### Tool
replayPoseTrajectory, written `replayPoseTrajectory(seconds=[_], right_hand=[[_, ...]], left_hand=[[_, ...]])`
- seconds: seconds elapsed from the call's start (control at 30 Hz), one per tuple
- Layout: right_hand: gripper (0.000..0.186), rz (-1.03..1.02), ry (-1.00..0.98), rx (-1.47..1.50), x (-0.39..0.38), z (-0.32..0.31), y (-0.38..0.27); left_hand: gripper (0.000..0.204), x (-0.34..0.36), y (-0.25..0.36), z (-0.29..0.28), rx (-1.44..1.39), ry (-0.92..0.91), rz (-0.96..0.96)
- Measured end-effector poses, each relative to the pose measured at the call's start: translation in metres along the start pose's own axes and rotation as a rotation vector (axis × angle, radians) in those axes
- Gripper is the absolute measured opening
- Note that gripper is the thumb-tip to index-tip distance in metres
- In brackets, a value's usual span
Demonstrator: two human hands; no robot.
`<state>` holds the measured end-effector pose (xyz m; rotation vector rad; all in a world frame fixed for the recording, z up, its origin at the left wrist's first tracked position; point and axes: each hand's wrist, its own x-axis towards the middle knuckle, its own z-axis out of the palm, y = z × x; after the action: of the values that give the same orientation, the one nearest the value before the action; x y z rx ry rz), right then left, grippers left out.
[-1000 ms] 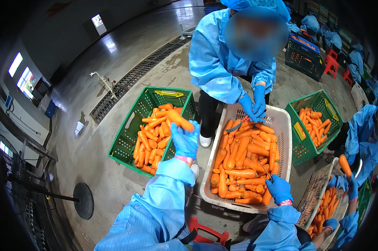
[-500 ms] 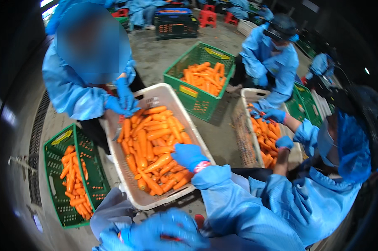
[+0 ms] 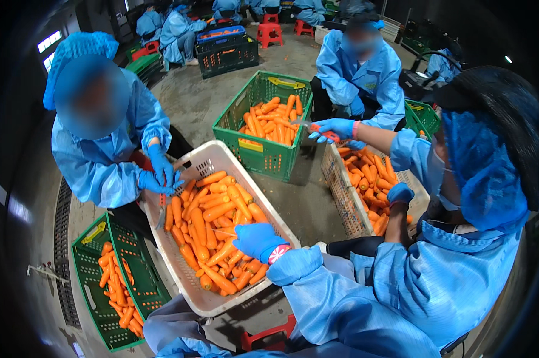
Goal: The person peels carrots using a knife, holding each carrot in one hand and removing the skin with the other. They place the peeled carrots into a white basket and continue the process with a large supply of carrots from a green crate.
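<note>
White crate (image 3: pixel 212 308), loaded with carrots (image 3: pixel 199 225), set before me.
My right hand (image 3: pixel 258 240) is closed, apparently on a thin knife (image 3: pixel 224 231), above the crate's near right part; my left hand is out of view, state unknown. Step in hand, I judge: selecting a carrot. Next move calls for a free hand to lift one.

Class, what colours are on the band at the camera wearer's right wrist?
The band is pinkish red and white, seen best in the head view.
</note>
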<state>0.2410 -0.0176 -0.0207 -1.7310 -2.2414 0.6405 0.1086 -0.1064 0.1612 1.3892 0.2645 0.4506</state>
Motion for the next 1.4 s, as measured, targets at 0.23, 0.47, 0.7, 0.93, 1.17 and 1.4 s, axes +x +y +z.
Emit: replayPoseTrajectory(seconds=[0.23, 0.47, 0.7, 0.93, 1.17, 1.4], right_hand=[[0.017, -0.052, 0.165, -0.009, 0.005, 0.003, 0.006], [0.015, 0.135, 0.060, -0.188, -0.019, -0.029, 0.032], [0.015, 0.118, 0.080, -0.151, -0.017, -0.033, 0.038], [0.014, 0.129, 0.110, -0.088, -0.017, -0.046, 0.025], [0.015, 0.166, 0.194, -0.140, -0.031, -0.058, 0.038], [0.024, 0.318, 0.213, -0.159, -0.027, -0.060, 0.043]], left_hand=[[0.028, -0.007, 0.019, 0.008, -0.015, -0.349, -0.033], [0.033, -0.051, -0.164, -0.070, 0.814, 0.322, -0.403], [0.048, -0.060, -0.212, -0.126, 0.966, 0.294, -0.724], [0.054, -0.075, -0.260, -0.149, 1.050, 0.151, -1.061], [0.041, -0.043, -0.292, -0.181, 0.654, 0.323, -0.933], [0.048, 0.009, -0.325, -0.217, 1.220, 0.640, -0.607]])
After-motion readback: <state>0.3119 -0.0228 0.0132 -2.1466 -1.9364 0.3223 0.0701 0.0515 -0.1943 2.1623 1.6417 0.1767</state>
